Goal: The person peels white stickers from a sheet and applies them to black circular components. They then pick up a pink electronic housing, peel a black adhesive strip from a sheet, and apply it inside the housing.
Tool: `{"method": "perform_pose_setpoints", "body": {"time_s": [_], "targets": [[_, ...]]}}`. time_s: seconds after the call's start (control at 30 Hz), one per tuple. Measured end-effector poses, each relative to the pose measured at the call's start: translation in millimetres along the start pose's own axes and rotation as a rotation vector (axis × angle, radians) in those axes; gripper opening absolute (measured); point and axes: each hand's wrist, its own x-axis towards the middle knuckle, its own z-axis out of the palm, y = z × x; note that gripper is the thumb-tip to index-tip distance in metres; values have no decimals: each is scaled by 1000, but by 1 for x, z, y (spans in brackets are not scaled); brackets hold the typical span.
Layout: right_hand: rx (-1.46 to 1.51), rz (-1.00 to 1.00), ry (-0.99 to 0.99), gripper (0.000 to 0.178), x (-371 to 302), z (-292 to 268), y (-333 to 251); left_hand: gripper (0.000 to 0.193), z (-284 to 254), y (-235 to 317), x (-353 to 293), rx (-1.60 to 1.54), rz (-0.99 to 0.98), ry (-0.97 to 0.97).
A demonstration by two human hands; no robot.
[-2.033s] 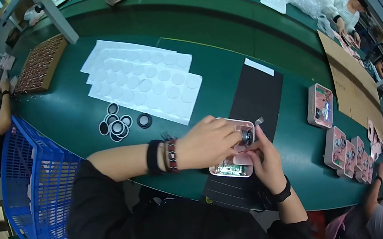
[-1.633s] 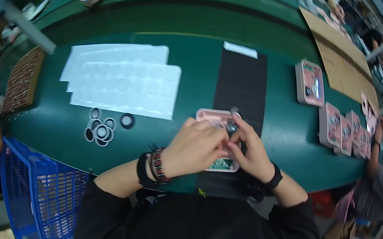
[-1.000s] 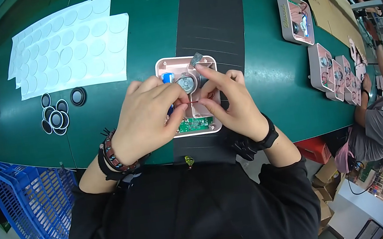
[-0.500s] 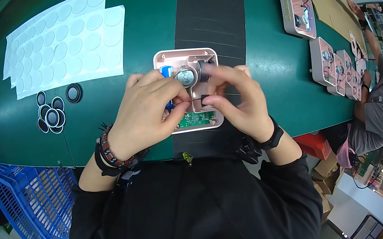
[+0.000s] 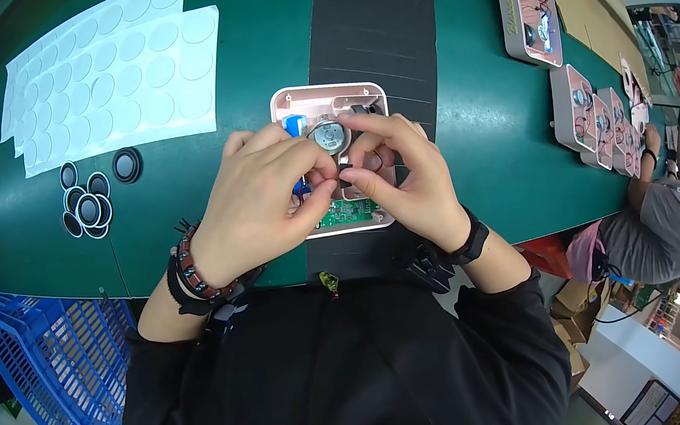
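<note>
A pale pink casing (image 5: 374, 88) lies open in front of me, with a round silver speaker (image 5: 330, 136), a blue part (image 5: 296, 124) and a green circuit board (image 5: 349, 211) inside. Over its left side, my left hand (image 5: 266, 187) is closed, thumb and forefinger pinched on a thin wire, now mostly hidden by the fingertips. My right hand (image 5: 409, 177) pinches a small black piece (image 5: 346, 169) close by those fingertips, just below the speaker. Its other fingers curl over the casing's right side, partly covering a dark round part there.
The casing rests on a black mat (image 5: 369, 23) on the green table (image 5: 181, 210). White sheets of round stickers (image 5: 110, 84) and several black rings (image 5: 88, 206) lie left. Similar pink casings (image 5: 529, 21) stand right. A blue crate (image 5: 64, 368) is below left; a person in grey (image 5: 659, 226) is at right.
My right hand has moved left with the black piece, closing the gap where a red wire showed between the hands. My left hand stays put. The person at right has shifted.
</note>
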Motion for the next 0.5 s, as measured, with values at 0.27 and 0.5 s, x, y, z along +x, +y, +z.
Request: {"method": "perform_pose_setpoints", "body": {"time_s": [0.27,0.5], "targets": [[-358,-194,75,48,1,-2,-10,7,1,1,-1,3,-4,14],[-560,-383,102,27,0,-6,3,6,2,9,-3,16,-32,36]]}}
